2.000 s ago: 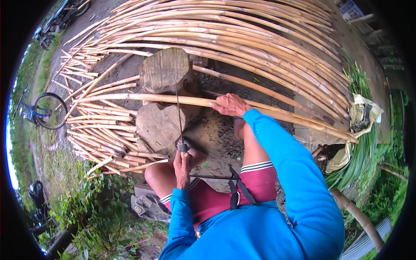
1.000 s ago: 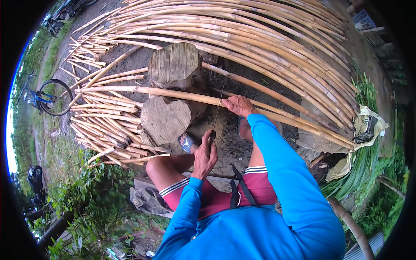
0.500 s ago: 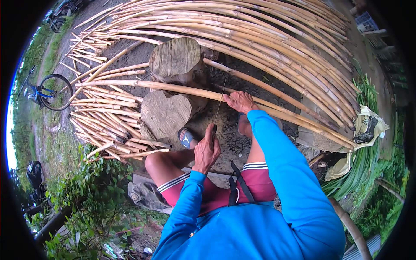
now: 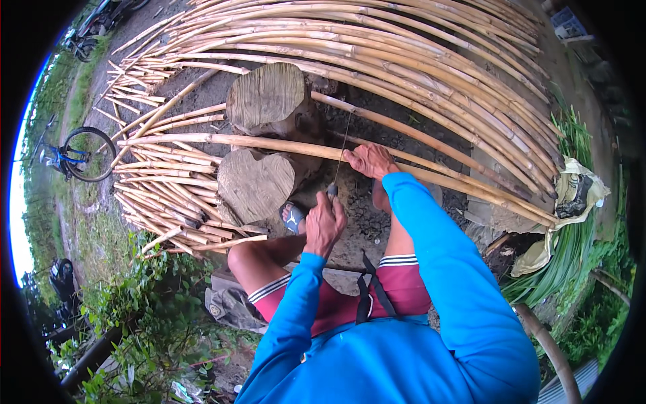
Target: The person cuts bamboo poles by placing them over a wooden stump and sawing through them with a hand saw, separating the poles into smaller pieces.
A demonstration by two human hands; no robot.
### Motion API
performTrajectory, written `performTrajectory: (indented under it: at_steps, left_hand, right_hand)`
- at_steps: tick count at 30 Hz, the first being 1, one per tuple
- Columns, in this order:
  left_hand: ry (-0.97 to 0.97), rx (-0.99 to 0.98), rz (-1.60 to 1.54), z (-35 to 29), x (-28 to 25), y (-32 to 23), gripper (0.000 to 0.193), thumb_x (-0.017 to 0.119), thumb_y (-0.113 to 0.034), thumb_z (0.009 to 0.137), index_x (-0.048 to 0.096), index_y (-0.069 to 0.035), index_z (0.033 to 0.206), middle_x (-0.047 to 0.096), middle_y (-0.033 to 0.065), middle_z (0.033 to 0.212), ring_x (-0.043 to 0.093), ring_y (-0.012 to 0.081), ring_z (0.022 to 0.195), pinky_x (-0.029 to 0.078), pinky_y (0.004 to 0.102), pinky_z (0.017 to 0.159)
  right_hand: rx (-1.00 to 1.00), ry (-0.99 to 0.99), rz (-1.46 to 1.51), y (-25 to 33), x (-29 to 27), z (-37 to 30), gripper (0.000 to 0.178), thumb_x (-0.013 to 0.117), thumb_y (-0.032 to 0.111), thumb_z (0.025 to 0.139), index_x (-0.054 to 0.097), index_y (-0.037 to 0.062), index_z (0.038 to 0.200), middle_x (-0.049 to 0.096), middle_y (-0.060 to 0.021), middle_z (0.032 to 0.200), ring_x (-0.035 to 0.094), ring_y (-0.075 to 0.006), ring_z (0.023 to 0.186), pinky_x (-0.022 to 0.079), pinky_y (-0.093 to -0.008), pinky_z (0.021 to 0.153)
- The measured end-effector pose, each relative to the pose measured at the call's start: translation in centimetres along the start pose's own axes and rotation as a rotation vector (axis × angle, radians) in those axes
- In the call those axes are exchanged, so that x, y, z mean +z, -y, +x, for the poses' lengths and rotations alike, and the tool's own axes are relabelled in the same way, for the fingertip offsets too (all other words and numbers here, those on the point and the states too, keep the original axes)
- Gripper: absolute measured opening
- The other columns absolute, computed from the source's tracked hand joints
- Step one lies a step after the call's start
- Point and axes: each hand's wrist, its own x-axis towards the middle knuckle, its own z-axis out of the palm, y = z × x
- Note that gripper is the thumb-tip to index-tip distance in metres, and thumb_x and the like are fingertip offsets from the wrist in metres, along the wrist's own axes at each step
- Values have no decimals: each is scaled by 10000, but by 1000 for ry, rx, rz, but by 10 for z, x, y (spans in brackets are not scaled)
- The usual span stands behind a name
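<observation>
My left hand (image 4: 324,225) is closed round the dark handle of a thin-bladed hand saw (image 4: 342,151), its blade seen nearly edge-on. The blade points away from me and crosses a long bamboo pole (image 4: 282,143). Just right of the blade, my right hand (image 4: 371,161) is wrapped over this pole and grips it. The pole runs left to right past two wooden stumps, a far one (image 4: 266,97) and a nearer one with a notched top (image 4: 254,185). My fingers hide the pole under my right hand, and the cut itself is too small to make out.
Many long bamboo poles (image 4: 404,57) lie across the far side. Shorter cut pieces (image 4: 165,185) are heaped at left, near a bicycle (image 4: 87,155). Leafy plants (image 4: 141,303) stand at lower left; a pale sack (image 4: 582,192) lies at right by long green leaves (image 4: 538,276).
My left hand has pushed the saw slightly away from me across the pole. My right hand keeps its grip on the pole. The whole view has shifted a little.
</observation>
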Motion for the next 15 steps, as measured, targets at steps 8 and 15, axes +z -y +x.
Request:
performTrajectory:
  at_steps: [8, 15]
  left_hand:
    - [-50, 40, -39, 15, 11, 3, 247, 573, -213, 882, 412, -29, 922, 599, 305, 705, 590, 529, 708, 435, 601, 627]
    - [-48, 73, -41, -69, -1, 35, 242, 591, -141, 820, 434, -21, 960, 571, 292, 644, 604, 492, 619, 464, 586, 575]
  right_hand:
    - [-26, 218, 33, -14, -21, -13, 527, 674, 523, 782, 719, 25, 947, 685, -274, 1026, 663, -431, 967, 524, -488, 866]
    - [197, 164, -44, -23, -21, -14, 437, 692, 372, 694, 740, 37, 971, 700, -258, 1027, 680, -407, 979, 549, -449, 900]
